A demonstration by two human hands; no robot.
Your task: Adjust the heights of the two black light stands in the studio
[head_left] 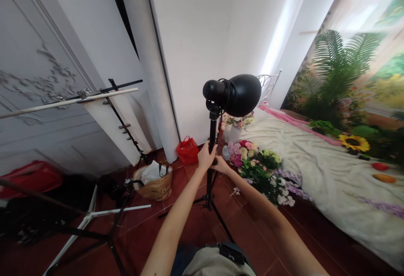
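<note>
A black light stand (209, 189) rises in front of me on spread legs. On its top sits a black studio lamp (243, 95) with a round shade facing right and a cord looped around its neck. My left hand (206, 156) is wrapped around the upper pole. Slightly lower and on the pole's right side, my right hand (220, 165) grips the same stand, its fingertips partly hidden behind the pole.
Artificial flowers (261, 166) lie right of the stand, beside a bed with a cream cover (277, 137). To the left are a red bag (187, 150), a woven basket (158, 187), a white stand's legs (91, 216) and a backdrop crossbar (116, 94).
</note>
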